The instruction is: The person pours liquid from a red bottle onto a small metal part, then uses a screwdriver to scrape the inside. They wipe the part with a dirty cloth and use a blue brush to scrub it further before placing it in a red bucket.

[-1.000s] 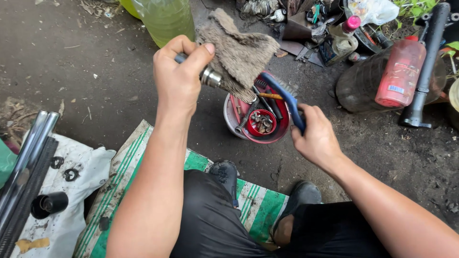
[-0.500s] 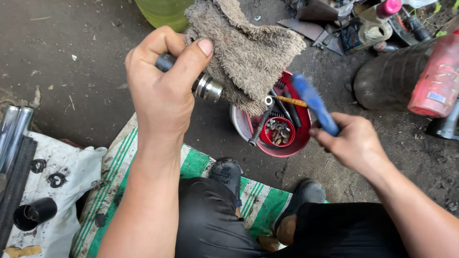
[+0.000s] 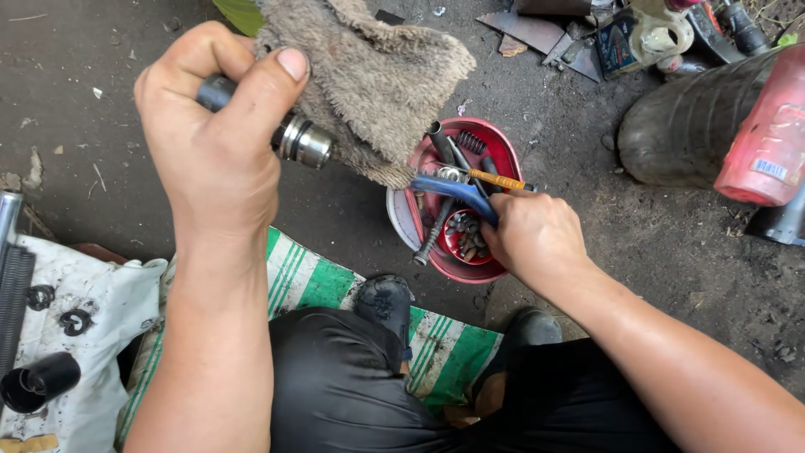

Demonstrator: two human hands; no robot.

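My left hand [image 3: 210,126] is raised and grips a dark metal shaft with a silver collar [image 3: 303,141]. A worn grey-brown rag [image 3: 369,75] hangs over the shaft's far end. My right hand [image 3: 532,235] holds a blue-handled tool [image 3: 457,191] low over a red bowl [image 3: 495,147] on the ground. The bowl holds bolts, a spring, a dark rod and several small metal parts. My knees in black trousers fill the bottom of the view.
A green-striped mat [image 3: 302,281] lies under my legs. A white cloth [image 3: 92,335] at left carries black washers, a black cylinder [image 3: 38,382] and chrome tubes. A dark tyre [image 3: 683,126], a red bottle [image 3: 767,143] and scattered scrap sit at upper right on dirt ground.
My right hand has dropped with the blue-handled tool down to the red bowl. My left hand with the shaft and rag has come closer to the camera.
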